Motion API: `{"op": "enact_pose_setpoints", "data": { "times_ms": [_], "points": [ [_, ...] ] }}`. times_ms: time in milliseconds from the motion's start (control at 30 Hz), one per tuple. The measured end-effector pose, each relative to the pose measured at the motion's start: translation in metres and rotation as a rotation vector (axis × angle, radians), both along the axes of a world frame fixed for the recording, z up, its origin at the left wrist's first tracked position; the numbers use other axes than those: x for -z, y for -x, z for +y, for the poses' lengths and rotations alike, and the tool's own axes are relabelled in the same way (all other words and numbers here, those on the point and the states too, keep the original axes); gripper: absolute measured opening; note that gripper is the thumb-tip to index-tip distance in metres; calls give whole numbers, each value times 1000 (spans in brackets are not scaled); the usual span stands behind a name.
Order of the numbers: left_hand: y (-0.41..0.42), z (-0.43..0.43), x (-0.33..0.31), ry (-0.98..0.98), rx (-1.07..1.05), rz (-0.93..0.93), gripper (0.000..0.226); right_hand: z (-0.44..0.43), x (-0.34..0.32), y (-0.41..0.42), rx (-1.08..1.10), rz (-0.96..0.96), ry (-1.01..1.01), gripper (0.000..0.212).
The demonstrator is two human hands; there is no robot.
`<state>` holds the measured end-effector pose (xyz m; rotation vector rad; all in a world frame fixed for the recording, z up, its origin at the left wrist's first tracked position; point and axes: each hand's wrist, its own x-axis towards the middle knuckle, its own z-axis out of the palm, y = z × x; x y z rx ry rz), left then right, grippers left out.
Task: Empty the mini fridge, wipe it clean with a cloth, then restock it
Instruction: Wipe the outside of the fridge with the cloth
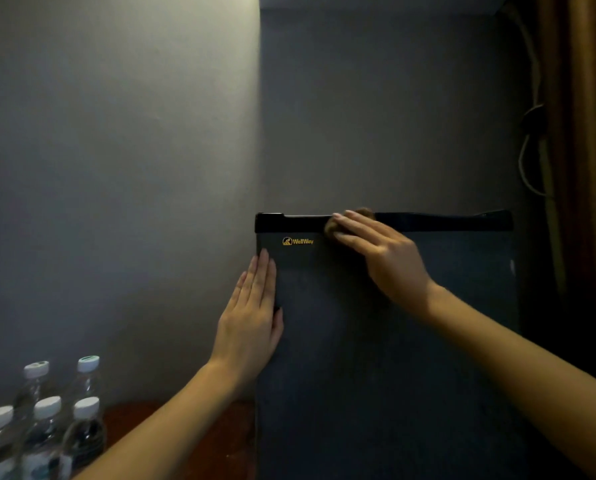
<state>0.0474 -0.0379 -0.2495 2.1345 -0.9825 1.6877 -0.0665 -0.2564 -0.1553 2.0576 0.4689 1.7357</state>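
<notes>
In a dim corner, a dark mini fridge point(393, 341) stands with its door closed, beside a curtain point(580, 133). The left hand point(251, 317) lies flat, fingers straight, on the door's left edge. The right hand point(383, 258) presses a brown cloth point(329, 227) against the door's top edge, fingers outstretched. Water bottles point(43, 427) stand well to the left.

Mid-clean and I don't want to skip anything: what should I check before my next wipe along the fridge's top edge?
1. The cloth under the right hand, on the top strip: ok.
2. The left hand flat on the fridge door, steadying it: ok.
3. Strip to the right free of objects: ok.
4. The bottles standing clear at left: ok.
5. Fridge fully emptied: cannot tell, door looks shut.
6. Cloth clean enough: cannot tell, too dim.
</notes>
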Motion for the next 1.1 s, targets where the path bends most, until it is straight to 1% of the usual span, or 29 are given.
{"op": "enact_pose_setpoints", "data": {
  "times_ms": [100,200,267,333,400,467,567,700,767,833,867,967,1033,1100],
  "points": [
    [3,-1,2,19,20,27,65,-36,10,30,27,-48,-115,48],
    [8,0,3,40,71,37,63,-40,8,49,26,-42,-327,45],
    [13,-3,2,48,109,30,62,-27,9,51,-66,-103,-469,40],
    [17,-11,-4,58,159,16,62,-4,16,40,-157,-183,-501,38],
    [18,-23,-15,75,216,-3,62,21,26,20,-203,-200,-442,38],
    [15,-36,-28,112,237,-22,62,39,32,-3,-195,-163,-376,35],
    [6,-49,-43,237,264,4,62,52,26,-26,-208,-108,-412,37],
    [1,-54,-40,337,309,-68,61,49,24,-31,-231,-120,-405,36],
    [-1,-55,-33,453,302,-43,60,50,22,-29,-264,-138,-389,36],
    [-4,-58,-26,600,294,47,56,60,16,-34,-273,-147,-296,32],
    [-6,-59,-21,643,292,89,56,68,11,-41,-254,-136,-224,30],
    [-9,-63,0,616,276,128,64,90,2,-67,-228,-40,-71,31],
    [-9,-63,11,622,254,133,58,91,9,-72,-236,39,-2,34],
    [-8,-62,21,648,265,138,56,77,25,-65,-183,117,111,41]
  ]
}}
